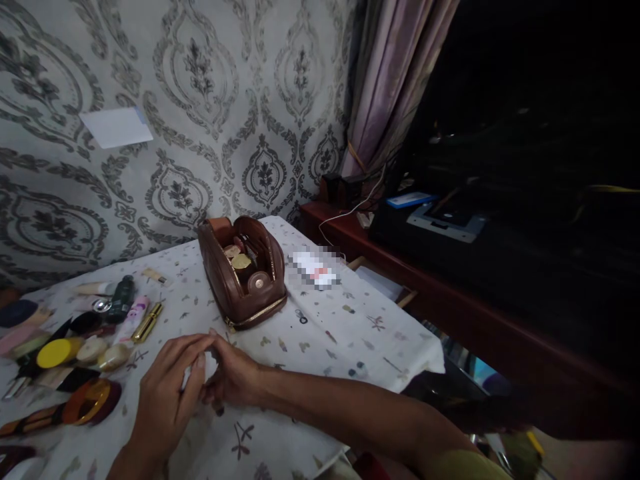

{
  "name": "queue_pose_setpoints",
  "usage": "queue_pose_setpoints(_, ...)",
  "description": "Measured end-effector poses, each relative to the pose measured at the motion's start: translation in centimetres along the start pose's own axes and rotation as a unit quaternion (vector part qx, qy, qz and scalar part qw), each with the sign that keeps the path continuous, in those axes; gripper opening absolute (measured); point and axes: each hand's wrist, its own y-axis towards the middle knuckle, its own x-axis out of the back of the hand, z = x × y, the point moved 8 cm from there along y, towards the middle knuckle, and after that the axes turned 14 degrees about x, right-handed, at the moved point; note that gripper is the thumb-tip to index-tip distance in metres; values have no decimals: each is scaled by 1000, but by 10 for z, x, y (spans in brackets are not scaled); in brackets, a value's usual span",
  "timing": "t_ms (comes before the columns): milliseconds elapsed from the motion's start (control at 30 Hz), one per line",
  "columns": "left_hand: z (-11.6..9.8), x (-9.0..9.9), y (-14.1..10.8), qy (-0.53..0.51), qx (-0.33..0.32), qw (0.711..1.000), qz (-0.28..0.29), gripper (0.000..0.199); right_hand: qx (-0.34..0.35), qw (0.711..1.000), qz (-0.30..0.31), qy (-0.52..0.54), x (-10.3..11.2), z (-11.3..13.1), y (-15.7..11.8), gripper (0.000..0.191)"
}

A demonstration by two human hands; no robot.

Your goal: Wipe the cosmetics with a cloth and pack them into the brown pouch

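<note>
both hands curled around a small white thing, just in front of an unzipped brown bag.
the left hand and right hand meet with fingers bent, gripping the white thing between them; most of it is hidden, so what it is cannot be told. the brown bag stands beyond them on the cloth-covered surface, small items showing inside. left of the hands lie a gold tube, a yellow-lidded container and other bottles.
</note>
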Motion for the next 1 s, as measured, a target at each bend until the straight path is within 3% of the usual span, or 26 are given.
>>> queue_pose_setpoints(133, 11, 5, -4, -37, 55, 998, -4, 28, -5, 999, 21, -34, -3, -4, 0, 67)
queue_pose_setpoints(400, 30, 8, -6, -87, 168, 982, -7, 29, 57, 996, 47, -40, -5, 1, -3, 54)
queue_pose_setpoints(800, 74, 5, -16, -196, 384, 903, -2, 33, 115, 990, 85, 7, -11, 10, -12, 72)
queue_pose_setpoints(1000, 83, -1, -11, -238, 375, 896, 23, 27, 73, 993, 90, 32, -7, 2, -6, 61)
